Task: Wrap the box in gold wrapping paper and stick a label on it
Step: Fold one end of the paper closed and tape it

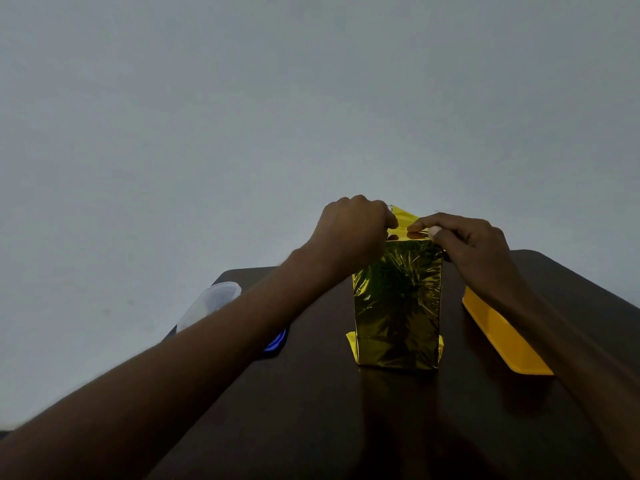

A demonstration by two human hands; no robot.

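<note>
A box covered in shiny gold wrapping paper point(398, 306) stands upright on its end in the middle of the dark table point(346, 410). Small yellow paper flaps stick out at its bottom corners. At the box's top, a yellow paper flap point(405, 218) stands up. My left hand point(353, 230) grips the top left edge with curled fingers. My right hand point(474, 247) pinches the top paper edge at the right, thumb and forefinger together. The box itself is hidden under the paper. No label is in view.
A long yellow tray-like piece point(502, 337) lies right of the box under my right forearm. At the table's left edge sits a clear plastic container point(211, 303), and a blue object point(275, 341) peeks from beneath my left forearm. A plain wall fills the background.
</note>
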